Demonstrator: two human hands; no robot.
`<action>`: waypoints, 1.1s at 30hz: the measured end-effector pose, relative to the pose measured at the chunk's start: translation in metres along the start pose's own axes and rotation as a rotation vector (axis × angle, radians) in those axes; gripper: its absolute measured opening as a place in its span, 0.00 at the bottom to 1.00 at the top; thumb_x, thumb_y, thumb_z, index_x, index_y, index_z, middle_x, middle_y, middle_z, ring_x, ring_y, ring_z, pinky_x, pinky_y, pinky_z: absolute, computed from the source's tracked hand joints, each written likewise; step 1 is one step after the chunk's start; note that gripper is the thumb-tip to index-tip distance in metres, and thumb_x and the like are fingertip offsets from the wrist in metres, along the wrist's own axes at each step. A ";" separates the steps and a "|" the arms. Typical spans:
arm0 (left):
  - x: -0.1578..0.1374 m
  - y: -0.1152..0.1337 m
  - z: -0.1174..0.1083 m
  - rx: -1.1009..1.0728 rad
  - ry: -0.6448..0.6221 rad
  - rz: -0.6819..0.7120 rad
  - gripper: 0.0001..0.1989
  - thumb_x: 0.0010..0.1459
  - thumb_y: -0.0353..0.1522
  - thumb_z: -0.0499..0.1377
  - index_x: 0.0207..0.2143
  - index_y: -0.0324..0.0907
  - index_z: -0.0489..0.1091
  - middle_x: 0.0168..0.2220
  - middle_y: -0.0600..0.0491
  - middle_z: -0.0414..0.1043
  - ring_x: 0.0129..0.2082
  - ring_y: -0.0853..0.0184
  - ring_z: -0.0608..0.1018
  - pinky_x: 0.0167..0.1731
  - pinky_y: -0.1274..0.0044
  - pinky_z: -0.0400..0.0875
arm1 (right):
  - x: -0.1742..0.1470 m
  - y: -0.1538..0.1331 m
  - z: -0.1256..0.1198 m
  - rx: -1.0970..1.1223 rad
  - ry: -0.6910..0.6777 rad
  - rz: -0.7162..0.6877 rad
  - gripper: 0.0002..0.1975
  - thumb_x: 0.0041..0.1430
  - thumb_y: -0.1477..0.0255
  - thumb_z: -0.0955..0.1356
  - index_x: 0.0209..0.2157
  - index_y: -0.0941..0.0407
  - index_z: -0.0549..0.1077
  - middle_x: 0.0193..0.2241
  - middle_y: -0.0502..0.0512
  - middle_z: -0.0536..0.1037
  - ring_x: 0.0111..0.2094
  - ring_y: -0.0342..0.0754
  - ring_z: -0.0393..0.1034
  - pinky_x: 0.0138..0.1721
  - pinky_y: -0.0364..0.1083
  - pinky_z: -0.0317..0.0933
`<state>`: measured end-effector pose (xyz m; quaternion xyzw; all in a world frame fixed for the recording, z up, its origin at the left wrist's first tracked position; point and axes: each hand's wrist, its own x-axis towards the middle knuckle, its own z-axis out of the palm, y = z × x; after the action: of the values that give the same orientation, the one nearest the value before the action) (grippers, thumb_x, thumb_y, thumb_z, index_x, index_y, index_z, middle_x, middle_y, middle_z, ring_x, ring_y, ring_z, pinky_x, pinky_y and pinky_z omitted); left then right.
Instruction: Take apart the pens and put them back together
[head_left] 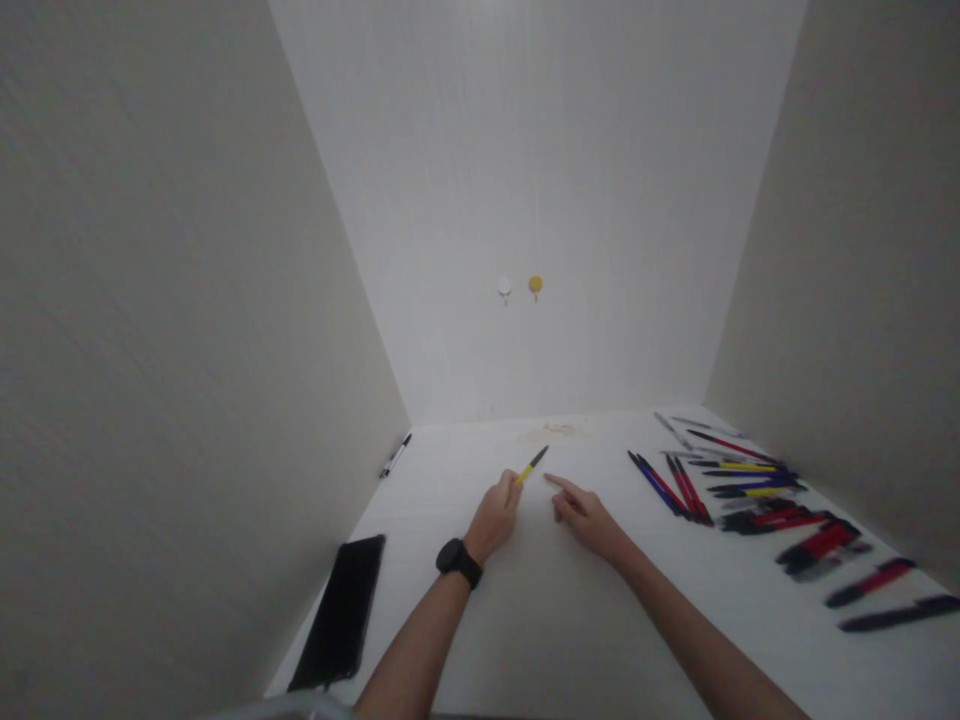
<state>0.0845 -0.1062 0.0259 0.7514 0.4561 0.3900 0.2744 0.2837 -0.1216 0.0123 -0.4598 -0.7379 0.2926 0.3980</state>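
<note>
My left hand (pixel 498 512), with a black watch on its wrist, is closed around a yellow pen (pixel 530 468). The pen's dark end points up and to the right, away from me. Just right of it is my right hand (pixel 585 515), its index finger stretched toward the pen but apart from it. The other fingers of that hand are curled, and I see nothing held in them. Both hands are over the white tabletop (pixel 525 620).
Many pens in red, blue, yellow and black spread along the right side, among them a red pen pair (pixel 688 488) and a blue pen (pixel 660 485). A black phone-like slab (pixel 341 610) lies at left, a white-and-black pen (pixel 396 455) beyond it. Walls enclose three sides; two hooks (pixel 535 284) hang behind.
</note>
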 end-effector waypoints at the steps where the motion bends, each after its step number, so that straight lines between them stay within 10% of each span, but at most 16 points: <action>1: 0.000 0.002 0.001 0.003 -0.055 0.023 0.13 0.64 0.41 0.44 0.33 0.43 0.60 0.25 0.57 0.62 0.26 0.68 0.65 0.29 0.77 0.55 | 0.001 -0.001 0.000 0.111 -0.022 0.005 0.27 0.63 0.60 0.59 0.59 0.60 0.62 0.22 0.48 0.70 0.25 0.45 0.62 0.32 0.45 0.58; 14: -0.006 0.014 0.007 -0.085 -0.434 0.042 0.25 0.65 0.42 0.39 0.34 0.39 0.71 0.19 0.58 0.61 0.21 0.72 0.64 0.28 0.79 0.58 | -0.001 -0.006 -0.012 0.796 0.168 0.142 0.15 0.55 0.58 0.68 0.33 0.57 0.71 0.20 0.46 0.65 0.23 0.40 0.57 0.25 0.42 0.51; 24: 0.005 0.010 0.007 -0.631 -0.101 -0.172 0.28 0.59 0.54 0.44 0.30 0.38 0.65 0.16 0.63 0.46 0.16 0.76 0.50 0.18 0.79 0.44 | -0.013 -0.025 0.003 1.062 -0.257 0.182 0.15 0.61 0.57 0.63 0.34 0.55 0.65 0.12 0.42 0.59 0.13 0.38 0.46 0.17 0.40 0.41; 33: 0.002 0.006 -0.001 -0.758 -0.108 -0.246 0.23 0.51 0.43 0.62 0.41 0.33 0.72 0.18 0.64 0.46 0.17 0.78 0.49 0.19 0.79 0.40 | -0.012 -0.026 0.001 0.888 -0.367 0.220 0.18 0.56 0.57 0.67 0.33 0.59 0.70 0.15 0.46 0.63 0.17 0.38 0.53 0.18 0.40 0.42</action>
<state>0.0868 -0.1068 0.0317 0.5564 0.3513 0.4546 0.6002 0.2743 -0.1433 0.0288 -0.2619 -0.5468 0.6955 0.3857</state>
